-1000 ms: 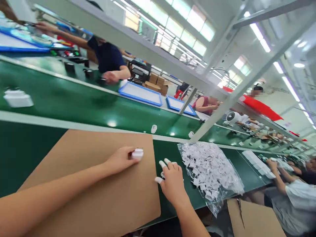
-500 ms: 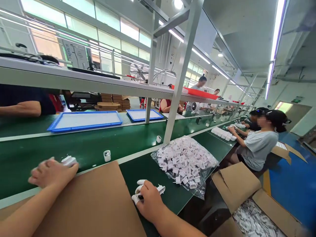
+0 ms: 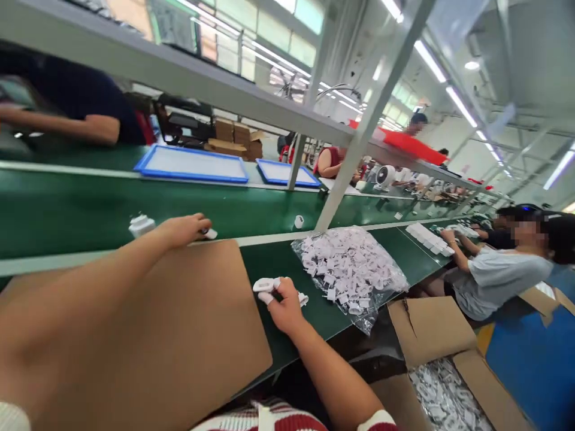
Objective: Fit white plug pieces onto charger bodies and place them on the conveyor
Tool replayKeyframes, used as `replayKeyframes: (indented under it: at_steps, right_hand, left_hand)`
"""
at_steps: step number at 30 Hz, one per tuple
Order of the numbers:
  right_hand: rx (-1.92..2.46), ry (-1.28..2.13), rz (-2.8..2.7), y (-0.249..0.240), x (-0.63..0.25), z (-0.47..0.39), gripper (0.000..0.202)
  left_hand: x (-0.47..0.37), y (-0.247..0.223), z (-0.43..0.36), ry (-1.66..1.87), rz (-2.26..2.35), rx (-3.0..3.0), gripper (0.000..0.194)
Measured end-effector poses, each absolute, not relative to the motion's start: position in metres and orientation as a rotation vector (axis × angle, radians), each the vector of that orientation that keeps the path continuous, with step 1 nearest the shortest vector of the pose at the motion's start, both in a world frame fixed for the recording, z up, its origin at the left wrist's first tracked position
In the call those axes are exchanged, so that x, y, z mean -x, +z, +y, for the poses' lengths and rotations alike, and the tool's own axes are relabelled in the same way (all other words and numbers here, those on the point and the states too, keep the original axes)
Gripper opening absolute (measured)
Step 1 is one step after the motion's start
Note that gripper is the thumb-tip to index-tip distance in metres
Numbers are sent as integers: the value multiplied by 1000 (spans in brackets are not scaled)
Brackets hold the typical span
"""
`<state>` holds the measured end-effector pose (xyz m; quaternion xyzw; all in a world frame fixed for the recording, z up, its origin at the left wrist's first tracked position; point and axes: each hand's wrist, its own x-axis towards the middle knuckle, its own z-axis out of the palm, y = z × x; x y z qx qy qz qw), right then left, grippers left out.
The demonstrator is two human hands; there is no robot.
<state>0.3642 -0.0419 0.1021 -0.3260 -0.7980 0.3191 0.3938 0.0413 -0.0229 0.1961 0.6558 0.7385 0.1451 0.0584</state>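
Observation:
My left hand (image 3: 191,229) reaches across the cardboard sheet (image 3: 179,311) to the green belt. Its fingers close on a small white plastic housing (image 3: 211,234) at the belt's near edge. Left of that wrist, a white plug-like piece (image 3: 142,225) lies on the belt. My right hand (image 3: 285,308), with white covers on some fingertips, pinches a white oval plastic shell (image 3: 264,285) by its right end. Another white piece (image 3: 302,298) rests on the green table just behind that hand. To its right, a clear bag (image 3: 354,269) is heaped with white plastic parts.
A metal post (image 3: 354,149) rises beside the bag. Two blue-rimmed trays (image 3: 193,175) lie beyond the belt. An open carton (image 3: 431,329) of bagged white parts stands low at right. A co-worker (image 3: 489,269) sits at the right; another's arm (image 3: 103,129) is across the belt.
My left hand has moved right, from beside the plug-like piece to the housing on the belt. My right hand has raised the oval shell into clear sight. The view has tilted and shifted.

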Motion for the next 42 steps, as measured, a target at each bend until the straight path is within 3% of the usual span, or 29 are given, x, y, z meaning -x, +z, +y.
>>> replayKeyframes:
  at_steps: [4, 8, 11, 14, 18, 22, 29, 42]
  right_hand:
    - [810, 1370, -1873, 106, -362, -46, 26]
    - [782, 1495, -1819, 107, -356, -48, 28]
    - [765, 1363, -1869, 115, -350, -46, 35]
    - [709, 1027, -2133, 130, -342, -42, 24]
    - [538, 691, -2450, 148, -325, -40, 28]
    - [445, 526, -2699, 153, -302, -45, 35]
    - [413, 508, -2758, 152, -288, -46, 48]
    - [318, 421, -2754, 142, -287, -43, 33]
  left_hand:
    - [-48, 185, -33, 385, 2318, -1886, 22]
    - [-79, 172, -77, 384, 2228, -1999, 25]
    - [-110, 156, -119, 496, 2080, -2041, 24]
    - [-128, 130, -147, 773, 1957, -1923, 27]
    - [-131, 96, -152, 1122, 1775, -1665, 35]
    - [-124, 85, -148, 1186, 1684, -1699, 31]
    - [-121, 85, -151, 1221, 1645, -1718, 26]
    - [-119, 82, -149, 1212, 1648, -1700, 31]
